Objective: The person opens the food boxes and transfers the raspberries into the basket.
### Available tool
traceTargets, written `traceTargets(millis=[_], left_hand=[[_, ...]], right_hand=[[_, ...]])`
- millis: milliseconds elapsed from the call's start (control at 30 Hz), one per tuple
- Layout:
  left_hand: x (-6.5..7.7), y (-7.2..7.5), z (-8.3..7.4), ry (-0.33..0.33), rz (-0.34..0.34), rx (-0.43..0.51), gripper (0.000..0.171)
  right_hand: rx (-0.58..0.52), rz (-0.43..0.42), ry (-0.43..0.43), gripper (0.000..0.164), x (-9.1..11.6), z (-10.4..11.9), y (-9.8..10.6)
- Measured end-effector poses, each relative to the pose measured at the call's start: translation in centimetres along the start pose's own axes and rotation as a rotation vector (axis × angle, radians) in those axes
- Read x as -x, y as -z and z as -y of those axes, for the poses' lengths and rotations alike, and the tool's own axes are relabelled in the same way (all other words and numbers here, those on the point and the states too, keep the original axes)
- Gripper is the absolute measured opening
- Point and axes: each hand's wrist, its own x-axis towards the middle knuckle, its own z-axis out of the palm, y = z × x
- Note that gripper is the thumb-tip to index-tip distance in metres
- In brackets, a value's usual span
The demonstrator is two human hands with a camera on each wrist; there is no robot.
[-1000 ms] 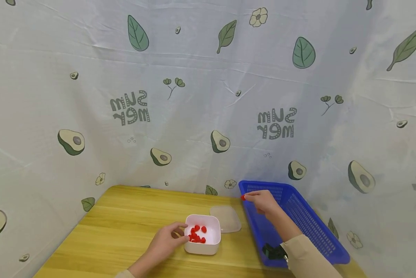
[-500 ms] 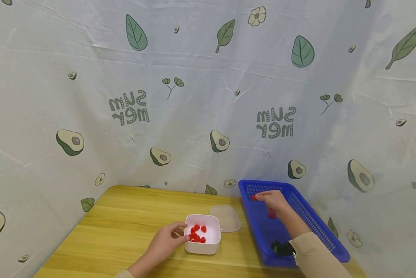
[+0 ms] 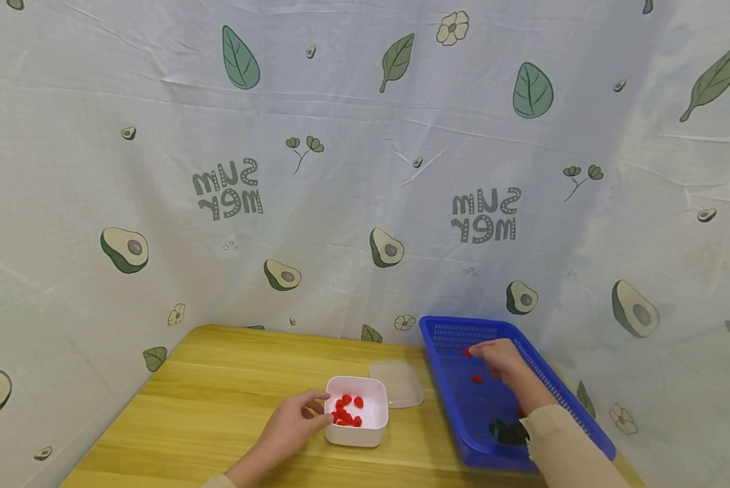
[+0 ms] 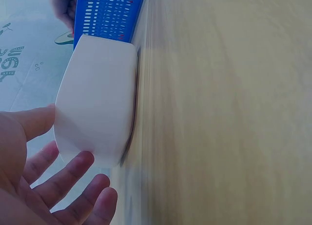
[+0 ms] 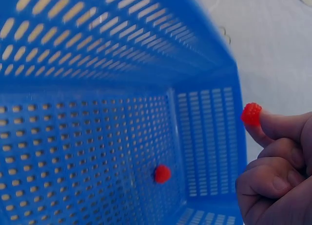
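Observation:
In the head view my right hand is over the blue basket, pinching a red raspberry between thumb and index finger. Another raspberry lies on the basket floor, and a further one shows partly beside the right forearm. My left hand is at the left side of a small white box, fingers loosely spread, thumb and fingertips right at its wall and rim. Several raspberries lie in that box. From the left wrist, the box's outer wall fills the space beside the fingers.
A translucent lid lies flat on the wooden table, just behind and right of the box. The basket stands at the table's right side. A printed curtain hangs behind the table.
My right hand has moved rightward with the raspberry, from the basket's left rim to over its inside. Raspberries on the basket floor have come into sight. The left hand and box stay put.

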Motion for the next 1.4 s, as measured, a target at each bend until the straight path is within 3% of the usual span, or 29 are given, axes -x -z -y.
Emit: traceTargets(millis=[267, 467, 800, 1067, 1167, 1400], left_hand=[[0.1, 0.1, -0.3, 0.016, 0.004, 0.009, 0.039], [0.0, 0.1, -0.2, 0.018, 0.004, 0.012, 0.039], [0.1, 0.1, -0.3, 0.023, 0.004, 0.012, 0.039], [0.0, 0.0, -0.2, 0.023, -0.004, 0.001, 0.038], [0.0, 0.0, -0.2, 0.029, -0.006, 0.0, 0.038], [0.1, 0.0, -0.3, 0.015, -0.008, 0.005, 0.038]], right_hand=[[0.017, -0.024, -0.028, 0.036, -0.6, -1.2, 0.8], [0.024, -0.033, -0.055, 0.015, -1.2, -1.9, 1.1], [0.128, -0.041, -0.102, 0.024, -1.5, -2.6, 1.2], [0.128, -0.036, -0.054, 0.019, -0.9, -1.4, 1.4], [0.138, -0.026, -0.019, 0.031, -0.6, -0.6, 1.1], [0.108, -0.005, 0.065, 0.027, 0.2, 1.9, 0.0]])
